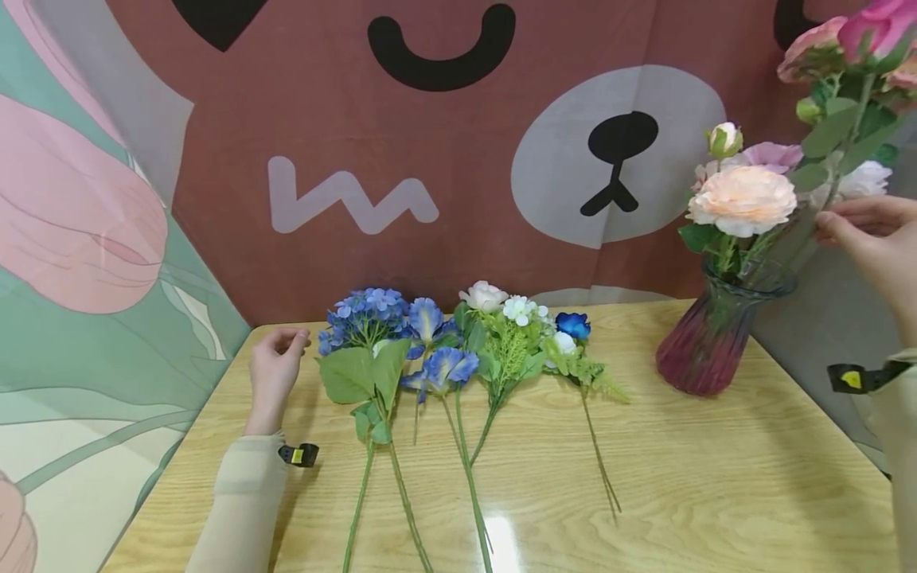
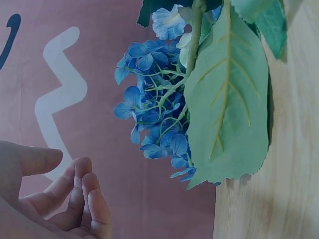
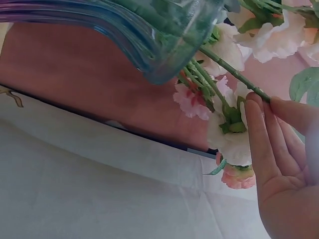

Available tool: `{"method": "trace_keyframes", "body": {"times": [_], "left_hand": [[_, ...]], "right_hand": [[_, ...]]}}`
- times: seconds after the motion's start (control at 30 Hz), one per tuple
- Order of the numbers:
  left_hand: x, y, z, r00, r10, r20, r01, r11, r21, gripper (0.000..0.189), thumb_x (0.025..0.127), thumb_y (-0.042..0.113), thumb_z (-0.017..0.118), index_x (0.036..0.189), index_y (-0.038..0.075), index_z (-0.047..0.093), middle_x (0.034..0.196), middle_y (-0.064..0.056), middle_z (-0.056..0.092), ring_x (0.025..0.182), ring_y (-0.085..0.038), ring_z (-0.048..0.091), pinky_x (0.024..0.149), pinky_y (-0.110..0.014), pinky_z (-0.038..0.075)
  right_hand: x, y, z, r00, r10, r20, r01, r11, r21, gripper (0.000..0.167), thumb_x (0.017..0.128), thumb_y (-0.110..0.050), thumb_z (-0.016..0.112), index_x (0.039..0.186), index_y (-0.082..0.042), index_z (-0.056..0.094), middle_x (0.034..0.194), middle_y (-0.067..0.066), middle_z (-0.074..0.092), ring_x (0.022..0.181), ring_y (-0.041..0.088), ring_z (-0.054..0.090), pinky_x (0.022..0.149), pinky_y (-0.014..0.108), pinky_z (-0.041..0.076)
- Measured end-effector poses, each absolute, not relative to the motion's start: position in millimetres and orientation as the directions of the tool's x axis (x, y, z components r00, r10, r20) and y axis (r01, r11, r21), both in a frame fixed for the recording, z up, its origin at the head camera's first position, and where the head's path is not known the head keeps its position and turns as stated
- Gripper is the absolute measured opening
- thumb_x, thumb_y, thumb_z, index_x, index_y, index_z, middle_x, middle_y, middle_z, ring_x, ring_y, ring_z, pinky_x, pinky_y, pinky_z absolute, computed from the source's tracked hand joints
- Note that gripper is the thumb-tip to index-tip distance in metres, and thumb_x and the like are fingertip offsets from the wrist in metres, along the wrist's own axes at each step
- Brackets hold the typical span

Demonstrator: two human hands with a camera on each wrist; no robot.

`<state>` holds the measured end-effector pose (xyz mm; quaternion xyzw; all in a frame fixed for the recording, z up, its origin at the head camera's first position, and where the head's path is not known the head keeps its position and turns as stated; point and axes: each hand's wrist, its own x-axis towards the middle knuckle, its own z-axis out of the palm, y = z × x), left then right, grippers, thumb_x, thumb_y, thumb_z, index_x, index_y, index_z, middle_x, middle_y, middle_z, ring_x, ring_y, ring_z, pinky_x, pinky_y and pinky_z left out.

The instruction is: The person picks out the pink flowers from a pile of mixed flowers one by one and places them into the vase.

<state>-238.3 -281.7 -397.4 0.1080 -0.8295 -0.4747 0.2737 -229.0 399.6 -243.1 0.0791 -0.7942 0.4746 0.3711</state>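
Note:
At the right my right hand (image 1: 877,239) pinches a green flower stem (image 3: 234,73) between thumb and fingertips. That stem runs up to a bright pink rose (image 1: 876,32), and its lower part passes into the mouth of a blue-to-pink glass vase (image 1: 705,342). A peach flower (image 1: 745,199) and several other blooms stand in the vase around it. My left hand (image 1: 275,370) holds nothing, its fingers loosely curled, just left of a blue hydrangea (image 1: 368,314) with broad green leaves (image 2: 229,104).
Flowers lie in a row on the wooden table (image 1: 688,477): blue irises (image 1: 450,366), a white rose (image 1: 483,296) with greenery, and a small blue flower (image 1: 573,325). A brown printed cloth (image 1: 458,199) hangs behind the table's back edge.

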Motion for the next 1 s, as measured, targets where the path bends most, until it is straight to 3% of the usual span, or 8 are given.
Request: {"method": "trace_keyframes", "body": {"times": [0.37,0.67,1.0], "left_hand": [[-239,-282,-398,-0.833,-0.446,0.328,0.061,0.515,0.855,0.027,0.093,0.029,0.059,0.099,0.004,0.069,0.094,-0.018,0.068,0.075,-0.013,0.061,0.061,-0.015,0.043],[-239,-282,-398,-0.827,-0.446,0.344,0.076,0.517,0.853,0.027,0.092,0.028,0.061,0.097,0.003,0.070,0.081,-0.003,0.069,0.070,-0.005,0.060,0.060,-0.012,0.043],[-238,-281,-398,-0.832,-0.449,0.326,0.053,0.521,0.852,0.028,0.093,0.030,0.059,0.099,0.004,0.069,0.089,-0.011,0.069,0.077,-0.015,0.062,0.062,-0.014,0.043]], "right_hand": [[-227,397,-250,-0.718,0.213,0.662,-0.473,0.549,-0.689,0.041,0.088,0.001,0.059,0.076,-0.038,0.062,0.066,-0.034,0.060,0.057,-0.019,0.055,0.058,-0.002,0.040],[-225,396,-256,-0.727,0.219,0.651,-0.447,0.569,-0.690,0.041,0.088,0.000,0.060,0.077,-0.039,0.061,0.066,-0.035,0.060,0.056,-0.019,0.055,0.057,-0.002,0.039],[-224,397,-262,-0.726,0.232,0.648,-0.429,0.584,-0.689,0.036,0.089,-0.005,0.062,0.081,-0.039,0.060,0.070,-0.037,0.059,0.058,-0.020,0.055,0.059,-0.002,0.040]]}}
